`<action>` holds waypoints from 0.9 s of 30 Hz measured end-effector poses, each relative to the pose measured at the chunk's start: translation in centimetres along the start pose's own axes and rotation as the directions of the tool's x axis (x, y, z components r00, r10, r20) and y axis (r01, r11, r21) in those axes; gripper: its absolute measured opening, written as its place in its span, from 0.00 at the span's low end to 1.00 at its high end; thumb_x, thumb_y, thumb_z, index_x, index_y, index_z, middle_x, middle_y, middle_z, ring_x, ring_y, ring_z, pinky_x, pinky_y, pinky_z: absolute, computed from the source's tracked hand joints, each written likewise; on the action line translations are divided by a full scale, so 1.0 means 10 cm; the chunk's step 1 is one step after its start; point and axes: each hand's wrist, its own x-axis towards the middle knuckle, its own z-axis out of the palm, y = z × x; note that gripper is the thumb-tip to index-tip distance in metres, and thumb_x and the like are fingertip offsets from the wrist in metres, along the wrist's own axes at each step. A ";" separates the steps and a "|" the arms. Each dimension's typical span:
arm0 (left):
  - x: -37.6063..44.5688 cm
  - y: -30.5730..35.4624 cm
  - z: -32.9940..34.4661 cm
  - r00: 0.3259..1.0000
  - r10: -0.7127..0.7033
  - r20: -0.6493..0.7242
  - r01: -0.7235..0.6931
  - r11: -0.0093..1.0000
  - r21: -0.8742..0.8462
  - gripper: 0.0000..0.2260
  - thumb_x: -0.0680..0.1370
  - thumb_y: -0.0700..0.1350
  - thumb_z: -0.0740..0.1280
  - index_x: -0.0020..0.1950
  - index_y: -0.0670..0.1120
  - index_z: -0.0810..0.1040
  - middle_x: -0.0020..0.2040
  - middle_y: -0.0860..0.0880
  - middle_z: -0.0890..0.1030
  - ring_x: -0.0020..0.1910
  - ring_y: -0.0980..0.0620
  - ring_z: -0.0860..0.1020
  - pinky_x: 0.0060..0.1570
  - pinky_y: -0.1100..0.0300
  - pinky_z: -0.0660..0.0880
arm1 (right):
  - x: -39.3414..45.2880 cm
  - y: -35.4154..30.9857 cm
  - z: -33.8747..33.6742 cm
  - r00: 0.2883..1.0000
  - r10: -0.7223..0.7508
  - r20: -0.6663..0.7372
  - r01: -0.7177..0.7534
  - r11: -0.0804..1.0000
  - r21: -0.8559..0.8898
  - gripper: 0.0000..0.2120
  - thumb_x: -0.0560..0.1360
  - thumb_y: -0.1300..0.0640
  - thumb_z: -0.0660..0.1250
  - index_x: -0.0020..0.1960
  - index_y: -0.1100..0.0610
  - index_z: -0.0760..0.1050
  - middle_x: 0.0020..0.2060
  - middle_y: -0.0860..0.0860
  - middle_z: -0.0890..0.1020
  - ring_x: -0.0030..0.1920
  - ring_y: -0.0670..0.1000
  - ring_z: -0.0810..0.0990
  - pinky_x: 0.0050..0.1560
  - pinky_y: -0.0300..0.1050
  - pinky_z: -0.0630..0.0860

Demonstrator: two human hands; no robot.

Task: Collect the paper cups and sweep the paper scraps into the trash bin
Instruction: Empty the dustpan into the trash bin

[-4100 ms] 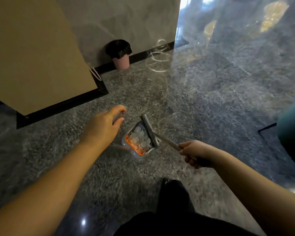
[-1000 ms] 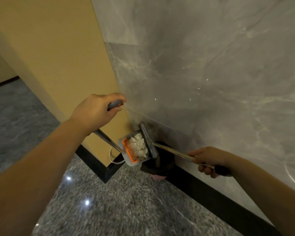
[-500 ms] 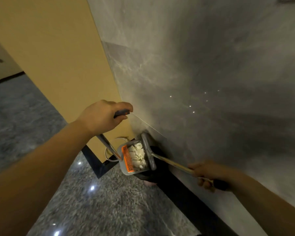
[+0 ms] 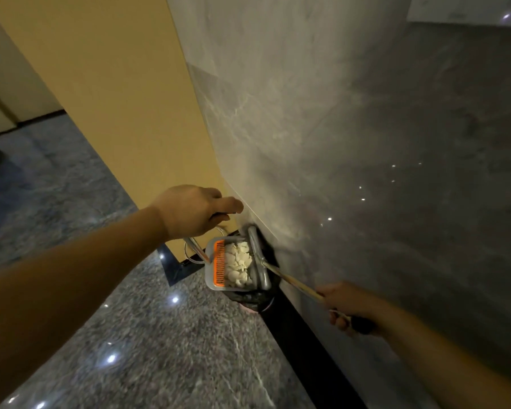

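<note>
Two hands are working: the left hand [image 4: 189,212] is curling its grip round the metal handle of a grey plastic dustpan with an orange comb edge [image 4: 219,268], and the right hand [image 4: 347,308] is gripping the long metal handle of a grey broom [image 4: 258,258]. White paper scraps [image 4: 239,267] are lying heaped in the dustpan, which is hanging directly above a black-lined pink trash bin [image 4: 250,299] standing against the grey marble wall [image 4: 351,128].

Grey marble wall [image 4: 351,128] (glossy), tan panel [image 4: 109,93].
</note>
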 end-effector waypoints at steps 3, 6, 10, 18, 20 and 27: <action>0.08 0.05 -0.03 0.998 0.067 -0.017 -0.066 0.997 0.044 0.15 0.79 0.47 0.66 0.66 0.52 0.75 0.44 0.44 0.80 0.32 0.43 0.78 0.28 0.58 0.71 | -0.06 0.02 -0.04 0.999 -0.034 0.002 0.034 0.999 -0.019 0.14 0.78 0.67 0.54 0.49 0.55 0.75 0.26 0.55 0.71 0.17 0.46 0.67 0.19 0.33 0.63; 0.11 0.19 0.05 0.990 0.120 0.074 -0.125 0.990 0.065 0.16 0.81 0.49 0.63 0.69 0.53 0.72 0.49 0.44 0.80 0.34 0.43 0.79 0.31 0.56 0.75 | -0.07 0.06 -0.07 1.000 -0.025 -0.003 0.025 1.000 -0.013 0.13 0.78 0.67 0.53 0.47 0.56 0.74 0.26 0.56 0.71 0.17 0.46 0.66 0.18 0.32 0.62; 0.13 0.22 0.08 0.989 0.128 0.068 -0.134 0.987 0.088 0.16 0.80 0.48 0.63 0.68 0.53 0.73 0.48 0.44 0.80 0.32 0.43 0.78 0.29 0.56 0.75 | -0.06 0.15 -0.10 1.000 0.000 0.010 0.000 1.000 0.021 0.11 0.79 0.64 0.55 0.49 0.55 0.75 0.27 0.54 0.70 0.18 0.46 0.67 0.20 0.32 0.62; 0.24 0.31 0.14 0.997 -0.049 0.057 0.042 0.992 0.116 0.17 0.82 0.52 0.58 0.72 0.58 0.66 0.53 0.48 0.79 0.41 0.46 0.79 0.33 0.60 0.71 | -0.06 0.23 -0.06 1.000 0.016 0.019 -0.016 1.000 -0.025 0.15 0.79 0.65 0.53 0.59 0.56 0.74 0.28 0.54 0.69 0.22 0.47 0.66 0.24 0.35 0.62; 0.26 0.37 0.18 0.992 -0.122 0.042 0.122 0.992 0.012 0.17 0.81 0.50 0.61 0.70 0.58 0.68 0.52 0.49 0.80 0.44 0.46 0.80 0.36 0.58 0.73 | -0.08 0.24 -0.07 1.000 0.015 0.016 -0.014 0.999 -0.038 0.16 0.79 0.65 0.53 0.62 0.56 0.73 0.28 0.54 0.69 0.22 0.47 0.65 0.24 0.35 0.61; 0.35 0.43 0.27 0.947 -0.253 0.197 0.306 0.894 -0.326 0.17 0.78 0.50 0.67 0.66 0.58 0.68 0.50 0.48 0.82 0.43 0.49 0.80 0.46 0.53 0.76 | -0.12 0.31 -0.08 1.000 0.021 0.009 -0.021 1.000 -0.014 0.19 0.81 0.64 0.52 0.69 0.54 0.68 0.29 0.55 0.69 0.24 0.48 0.64 0.25 0.36 0.61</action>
